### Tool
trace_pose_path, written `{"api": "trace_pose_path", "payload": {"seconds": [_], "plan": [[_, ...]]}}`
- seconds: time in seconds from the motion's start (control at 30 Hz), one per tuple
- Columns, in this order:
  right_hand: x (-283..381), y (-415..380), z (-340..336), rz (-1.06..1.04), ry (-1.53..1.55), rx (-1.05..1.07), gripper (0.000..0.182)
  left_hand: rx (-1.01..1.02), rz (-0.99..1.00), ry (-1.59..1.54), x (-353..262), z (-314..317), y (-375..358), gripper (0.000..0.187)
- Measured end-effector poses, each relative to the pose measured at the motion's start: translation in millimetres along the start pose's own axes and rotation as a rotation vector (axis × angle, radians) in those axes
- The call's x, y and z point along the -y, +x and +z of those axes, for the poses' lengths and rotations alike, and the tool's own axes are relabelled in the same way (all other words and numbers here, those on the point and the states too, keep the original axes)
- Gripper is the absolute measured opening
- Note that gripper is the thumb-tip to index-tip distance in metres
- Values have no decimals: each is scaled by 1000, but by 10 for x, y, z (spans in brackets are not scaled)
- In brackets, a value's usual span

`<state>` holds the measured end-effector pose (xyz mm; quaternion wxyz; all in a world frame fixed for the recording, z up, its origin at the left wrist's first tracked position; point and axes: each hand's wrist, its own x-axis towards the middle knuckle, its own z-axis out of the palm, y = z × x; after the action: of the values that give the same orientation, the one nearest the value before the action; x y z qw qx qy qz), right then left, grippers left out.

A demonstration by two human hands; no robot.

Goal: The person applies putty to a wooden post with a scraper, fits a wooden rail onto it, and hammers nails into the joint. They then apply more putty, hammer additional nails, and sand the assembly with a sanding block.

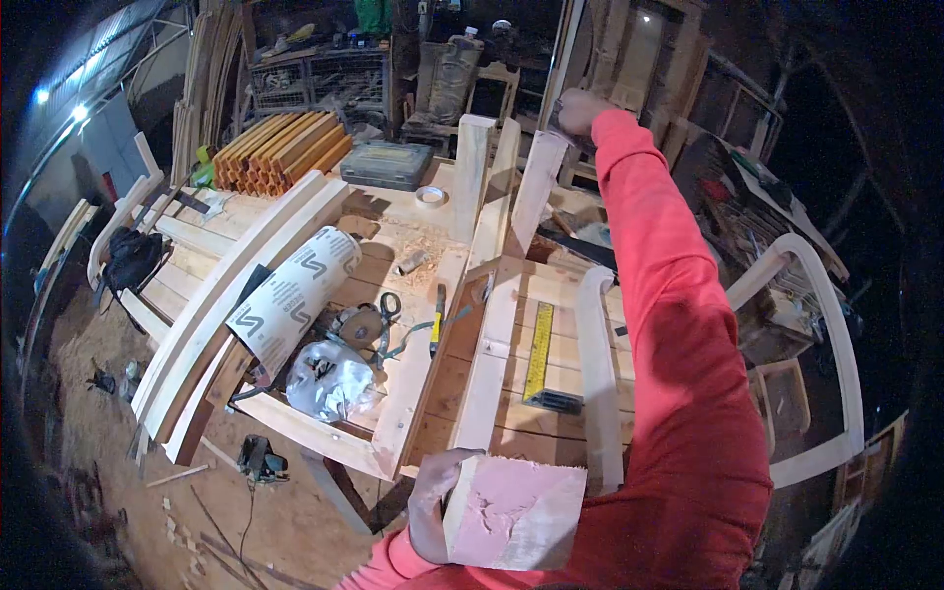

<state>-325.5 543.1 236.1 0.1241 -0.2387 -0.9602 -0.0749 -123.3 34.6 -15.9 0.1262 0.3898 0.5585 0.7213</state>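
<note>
- Head view: in left hand (433,501), board (559,536), gripped at its edge, low in front of body.
- On board: pink paste (497,501), smeared over much of the face, ridged in the middle; far from used up, by its look.
- Right hand (580,110): reaching far forward, closed at top of post (540,185); too blurred to tell what, if anything, is gripped.
- Done so far: joined frame (479,398), judging by meeting rails. Left: finishing, probably; wood mostly bare and pale, with no paint or varnish seen on it.
- Between rails and bent leg (597,374): yellow-bladed square (539,352), lying on slats.
- Left of rails: knife (437,320), then clear bag (329,382), crumpled, contents unclear.
- Behind: tape roll (430,197), beside case (386,164); lid down, inside hidden.
- Farther back: wire crates (329,87), jumbled dark items within, too dim to name; jug (452,79), capped, contents unclear.
</note>
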Motion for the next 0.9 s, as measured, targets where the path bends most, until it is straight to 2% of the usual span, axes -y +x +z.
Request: {"api": "trace_pose_path", "payload": {"seconds": [0.07,0.27,0.4,0.5,0.6,0.67,0.73,0.8,0.9], "plan": [[-8,144,73,-57,-11,28,36,1,-47,31,61,-2,-68,64],[51,36,-6,-148,-78,53,34,216,267,407,-29,-161,156,76],[52,-85,-85,-208,-126,140,32,8,291,229,-77,6,212,75],[125,-278,-187,-195,14,265,29,-103,379,115,-38,85,256,74],[65,-227,-53,-219,-81,173,26,-73,363,130,-223,87,341,73],[7,-238,-47,-235,-88,156,26,116,333,269,122,-146,190,73],[-4,-301,-131,-207,-19,150,28,181,292,303,195,-207,152,72],[-20,-402,-282,-136,125,154,31,104,270,217,44,-96,191,71],[-309,-175,-34,-210,159,16,33,-61,351,38,-50,80,243,70]]}}
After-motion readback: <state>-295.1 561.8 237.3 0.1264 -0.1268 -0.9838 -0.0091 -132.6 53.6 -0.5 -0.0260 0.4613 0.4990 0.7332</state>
